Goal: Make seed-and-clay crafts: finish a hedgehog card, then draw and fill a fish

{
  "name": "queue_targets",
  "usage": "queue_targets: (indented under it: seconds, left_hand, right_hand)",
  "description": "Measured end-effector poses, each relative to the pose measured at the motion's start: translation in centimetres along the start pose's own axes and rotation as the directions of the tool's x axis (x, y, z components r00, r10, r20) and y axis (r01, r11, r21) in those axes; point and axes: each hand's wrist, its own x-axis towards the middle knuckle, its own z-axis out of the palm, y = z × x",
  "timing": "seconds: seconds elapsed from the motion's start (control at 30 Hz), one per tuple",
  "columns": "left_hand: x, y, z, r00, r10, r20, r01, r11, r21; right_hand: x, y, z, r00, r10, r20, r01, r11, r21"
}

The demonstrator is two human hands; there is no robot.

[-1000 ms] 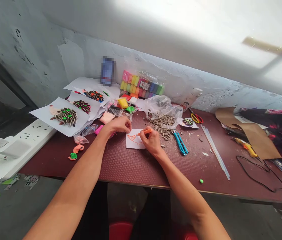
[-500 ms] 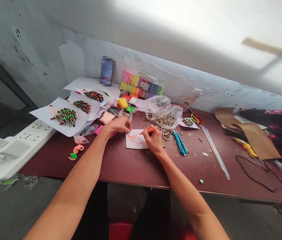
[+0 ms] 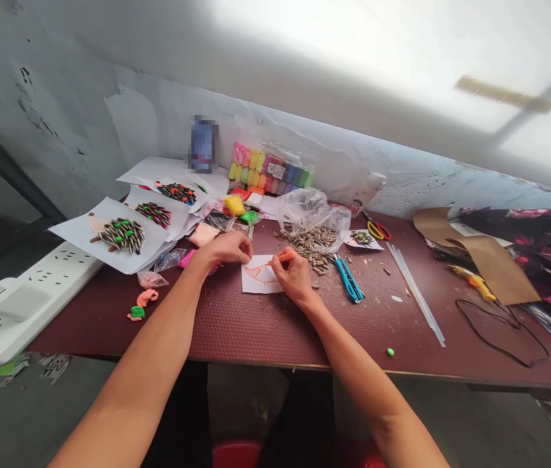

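Note:
A small white paper with an orange line drawing lies on the dark red table. My right hand is closed around an orange pen, its tip over the drawing. At the paper's upper left corner is my left hand, fingers curled together; whatever may be between them is hidden. Just right of my right hand are striped sunflower seeds, partly under a clear plastic bag, and a teal cutter.
Papers with seed hedgehogs and a white power strip occupy the left. Clay packs stand by the wall. To the right are scissors, clear sticks, a yellow glue gun and brown paper.
The view has shifted slightly, moving the table items a little left in the picture. My right hand and the pen have moved slightly relative to the drawing.

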Motion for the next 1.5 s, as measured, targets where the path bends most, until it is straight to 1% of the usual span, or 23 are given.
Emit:
queue_targets:
  seconds: [0.33,0.57,0.77,0.9,0.97,1.03,1.13,1.3,1.5]
  left_hand:
    - [-0.1,0.03,-0.07,1.0,0.008,0.007,-0.008,1.0,-0.005]
    - [-0.13,0.1,-0.03,1.0,0.011,0.01,-0.011,1.0,-0.017]
    - [-0.16,0.19,-0.02,1.0,-0.002,0.006,0.002,0.999,-0.035]
    - [-0.11,0.13,-0.02,1.0,-0.004,0.009,0.004,0.999,-0.039]
    - [-0.08,0.11,-0.03,1.0,-0.006,0.009,0.006,0.999,-0.034]
    - [-0.09,0.13,-0.04,1.0,-0.009,0.007,0.009,1.0,-0.022]
    - [-0.12,0.19,-0.06,1.0,-0.011,-0.005,0.011,1.0,0.003]
    - [-0.11,0.17,-0.04,1.0,-0.004,-0.01,0.004,1.0,0.011]
    - [-0.06,0.13,-0.05,1.0,-0.017,-0.007,0.017,1.0,0.009]
  right_hand:
    - [0.0,0.22,0.09,1.0,-0.01,-0.001,0.01,1.0,-0.024]
    - [0.01,0.04,0.0,0.999,-0.02,0.027,0.02,1.0,-0.01]
    - [-0.01,-0.02,0.01,1.0,-0.015,0.015,0.015,1.0,-0.004]
    - [-0.02,-0.15,-0.06,0.999,-0.016,0.033,0.016,1.0,0.003]
    - [0.05,-0.15,-0.2,1.0,-0.001,0.021,0.0,1.0,0.023]
    - [0.16,-0.07,-0.39,1.0,0.021,-0.018,-0.021,0.999,0.032]
    - [0.31,0.15,-0.6,0.997,0.037,-0.064,-0.036,0.999,0.009]
    - [0.31,0.31,-0.55,0.999,0.03,-0.025,-0.03,1.0,-0.007]
    - [0.27,0.23,-0.37,1.0,0.012,-0.028,-0.012,1.0,-0.013]
